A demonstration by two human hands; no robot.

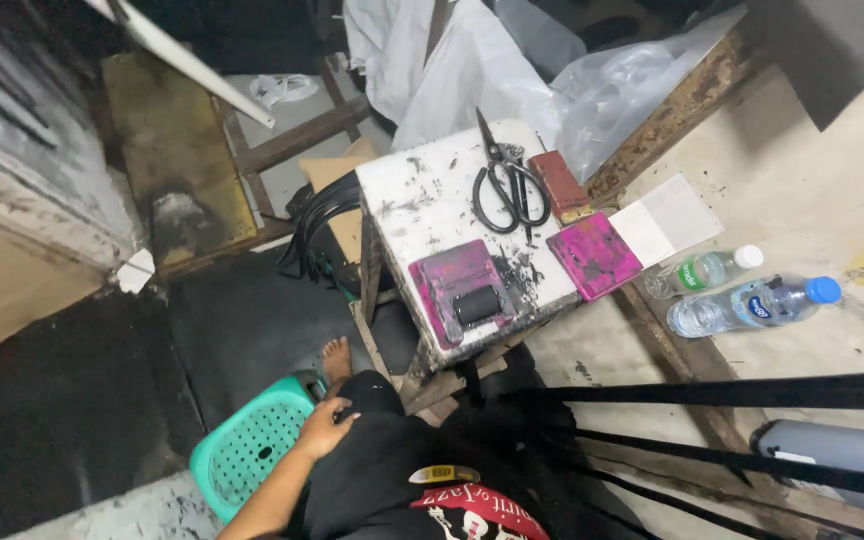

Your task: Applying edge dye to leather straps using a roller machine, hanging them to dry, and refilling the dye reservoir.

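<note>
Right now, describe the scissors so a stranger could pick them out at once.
Find the small white work block, stained black, in the middle of the view. At its far right end lie the scissors, black, closed, tips pointing away. A reddish-brown block sits just to their right; they alone have two large loop handles.

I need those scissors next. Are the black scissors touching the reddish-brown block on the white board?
Apart. The head view shows a thin strip of white board between the black scissors and the reddish-brown block beside their right handle loop.
</note>
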